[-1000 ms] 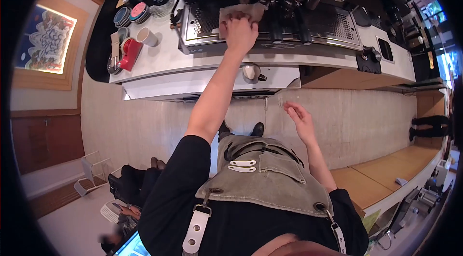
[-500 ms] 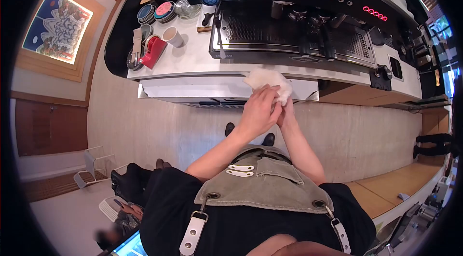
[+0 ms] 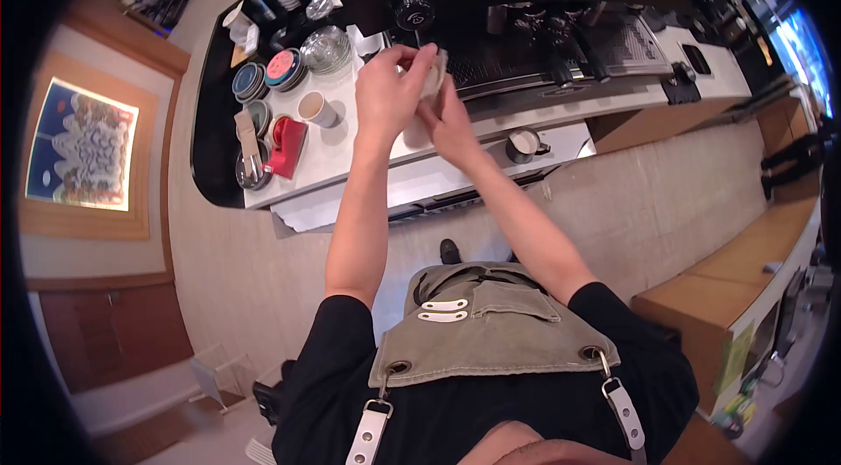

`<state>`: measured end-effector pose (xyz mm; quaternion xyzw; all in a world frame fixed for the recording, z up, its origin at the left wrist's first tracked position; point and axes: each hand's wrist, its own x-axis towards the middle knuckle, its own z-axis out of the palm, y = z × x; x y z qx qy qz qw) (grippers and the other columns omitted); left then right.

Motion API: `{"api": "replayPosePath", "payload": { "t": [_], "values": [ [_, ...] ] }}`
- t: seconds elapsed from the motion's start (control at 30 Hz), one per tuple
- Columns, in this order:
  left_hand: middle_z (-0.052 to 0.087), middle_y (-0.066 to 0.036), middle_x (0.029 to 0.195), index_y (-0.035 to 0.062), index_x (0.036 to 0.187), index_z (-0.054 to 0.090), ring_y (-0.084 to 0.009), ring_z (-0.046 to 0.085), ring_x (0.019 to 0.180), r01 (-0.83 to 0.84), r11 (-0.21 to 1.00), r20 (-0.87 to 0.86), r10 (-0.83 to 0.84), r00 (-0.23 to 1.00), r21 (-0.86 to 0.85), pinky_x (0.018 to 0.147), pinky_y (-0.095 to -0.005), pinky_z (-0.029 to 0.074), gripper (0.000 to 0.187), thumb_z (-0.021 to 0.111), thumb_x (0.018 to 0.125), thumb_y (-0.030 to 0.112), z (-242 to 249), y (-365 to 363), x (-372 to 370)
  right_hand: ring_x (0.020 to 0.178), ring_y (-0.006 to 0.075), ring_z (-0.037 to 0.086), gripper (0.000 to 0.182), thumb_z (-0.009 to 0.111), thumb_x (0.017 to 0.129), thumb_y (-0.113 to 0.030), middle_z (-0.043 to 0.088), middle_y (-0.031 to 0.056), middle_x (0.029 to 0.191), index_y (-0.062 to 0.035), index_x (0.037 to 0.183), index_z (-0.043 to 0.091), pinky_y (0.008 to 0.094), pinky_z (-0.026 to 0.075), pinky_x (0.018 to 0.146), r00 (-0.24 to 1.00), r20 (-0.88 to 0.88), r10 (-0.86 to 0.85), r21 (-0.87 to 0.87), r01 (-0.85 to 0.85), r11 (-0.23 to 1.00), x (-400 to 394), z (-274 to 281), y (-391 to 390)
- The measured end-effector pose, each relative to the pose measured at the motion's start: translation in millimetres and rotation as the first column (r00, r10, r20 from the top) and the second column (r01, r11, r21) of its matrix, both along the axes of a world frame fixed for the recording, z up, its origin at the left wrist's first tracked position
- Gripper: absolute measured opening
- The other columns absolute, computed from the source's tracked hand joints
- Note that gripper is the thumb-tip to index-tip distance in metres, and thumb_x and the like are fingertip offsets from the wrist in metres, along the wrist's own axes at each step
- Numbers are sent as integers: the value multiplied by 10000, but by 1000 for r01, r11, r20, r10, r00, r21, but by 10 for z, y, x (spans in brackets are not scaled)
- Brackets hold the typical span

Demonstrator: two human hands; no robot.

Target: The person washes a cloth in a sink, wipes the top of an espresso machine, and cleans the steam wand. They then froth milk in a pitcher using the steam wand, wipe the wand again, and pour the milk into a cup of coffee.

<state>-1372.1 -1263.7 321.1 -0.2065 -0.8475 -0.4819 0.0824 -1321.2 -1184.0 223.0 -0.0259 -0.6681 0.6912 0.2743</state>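
Note:
Both hands meet at the left end of the black espresso machine (image 3: 526, 84), below its round dark knob. My left hand (image 3: 384, 97) pinches a pale cloth (image 3: 434, 78), its fingers bent over the top. Just to the right and lower, my right hand (image 3: 451, 125) closes on the cloth's lower right side. A thin dark wand seems to run down from the knob into the cloth; my fingers hide most of it. A metal milk pitcher (image 3: 526, 146) holding something white stands on the front ledge, right of my right hand, its handle to the right.
Left of my hands are a paper cup (image 3: 317, 109), a red tape dispenser-like object (image 3: 286, 148), stacked saucers (image 3: 284, 69) and clear glass dishes (image 3: 325, 49). Two black portafilter handles (image 3: 561, 70) stick out from the machine. Another person's dark-clad legs (image 3: 793, 158) show at far right.
Both hands have moved left and farther away with the cloth, from the front ledge to the machine's left end. The milk pitcher now shows on the ledge. The view has turned and shifted.

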Motion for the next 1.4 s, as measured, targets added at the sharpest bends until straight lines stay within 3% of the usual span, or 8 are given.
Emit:
{"api": "replayPosePath", "payload": {
  "t": [0.2, 0.5, 0.63, 1.0, 1.13, 1.23, 1.33, 1.4],
  "values": [
    [681, -136, 676, -26, 843, 734, -213, 629, 578, 110, 993, 48, -108, 993, -39, 594, -334, 479, 372, 719, 858, 345, 113, -33, -110, 824, 115, 631, 252, 560, 956, -247, 654, 35, 876, -41, 1079, 639, 257, 506, 686, 930, 117, 347, -598, -213, 772, -16, -2, 230],
    [627, -41, 610, -40, 857, 727, -66, 500, 567, 159, 984, 151, -169, 974, 75, 525, -265, 408, 367, 747, 870, 327, -13, -72, -178, 778, 108, 553, 358, 410, 1054, -289, 635, 68, 838, 15, 1053, 600, 305, 471, 709, 996, 56, -68, -58, 71, 996, -18, -412, -56],
    [611, -63, 573, -43, 834, 719, -93, 504, 522, 167, 966, 66, -183, 981, 197, 510, -286, 412, 344, 748, 864, 298, -98, -39, -176, 793, 164, 592, 364, 397, 1057, -286, 654, 124, 860, 23, 1058, 590, 323, 480, 744, 994, 107, -33, 51, 28, 998, -184, -111, 135],
    [580, -27, 574, -50, 841, 725, -66, 452, 543, 161, 975, 138, -182, 974, 152, 503, -270, 367, 391, 744, 873, 339, -22, -56, -156, 818, 197, 610, 344, 397, 1055, -270, 664, 142, 902, 15, 1085, 586, 331, 477, 775, 990, 92, -108, 58, 103, 993, -14, -153, -30],
    [501, 21, 556, -45, 869, 729, -49, 386, 549, 135, 986, 114, -146, 983, 96, 489, -261, 296, 431, 733, 884, 386, -59, -68, -120, 838, 183, 630, 307, 401, 1051, -236, 674, 89, 903, -17, 1166, 580, 288, 485, 804, 996, 29, 88, -340, -73, 937, 179, -482, -61],
    [550, -12, 581, -45, 881, 731, -64, 417, 546, 120, 990, 78, -126, 989, 69, 503, -268, 326, 411, 734, 881, 366, -15, -50, -105, 758, 147, 622, 280, 438, 1031, -236, 641, 49, 833, -27, 1152, 580, 282, 510, 713, 949, 114, 294, -886, -36, 463, 344, -59, -72],
    [648, -81, 638, -38, 888, 735, -106, 486, 538, 115, 992, 34, -117, 993, 48, 529, -290, 387, 369, 738, 871, 331, -43, -37, -71, 653, 122, 582, 288, 456, 1016, -270, 588, 16, 759, -31, 1101, 592, 283, 486, 560, 767, -292, 571, -815, -512, 272, 246, -740, 147],
    [669, -90, 661, -38, 892, 735, -119, 509, 543, 109, 994, 12, -109, 994, 23, 538, -297, 401, 365, 741, 866, 326, -77, -18, -68, 544, 114, 512, 286, 464, 1003, -316, 549, 0, 717, -63, 997, 597, 271, 408, 453, 881, 88, 464, -812, -206, 545, 315, -521, 78]
  ]
}}
